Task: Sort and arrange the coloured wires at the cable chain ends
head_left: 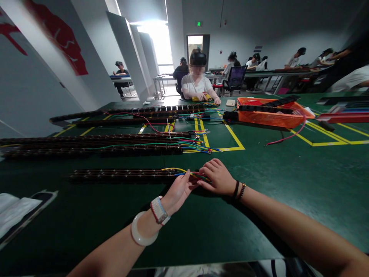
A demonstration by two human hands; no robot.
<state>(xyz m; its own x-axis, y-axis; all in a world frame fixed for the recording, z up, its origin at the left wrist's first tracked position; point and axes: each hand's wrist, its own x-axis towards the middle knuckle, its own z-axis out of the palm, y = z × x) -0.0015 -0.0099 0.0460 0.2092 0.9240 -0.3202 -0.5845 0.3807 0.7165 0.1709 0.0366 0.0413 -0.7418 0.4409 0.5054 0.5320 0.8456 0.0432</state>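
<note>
A long black strip assembly lies across the green table. Yellow, blue, red and green wires come out of its right end. My left hand, with a watch and a white bangle at the wrist, is closed on these wires close to the strip's end. Right beside it, my right hand has its fingers curled round the same wires, slightly further right. The wire tips are hidden under the fingers.
More black strips with coloured wires lie beyond. An orange basket stands at the back right on the green table. Across the table sits a person with a yellow tool. A white-covered item lies at left.
</note>
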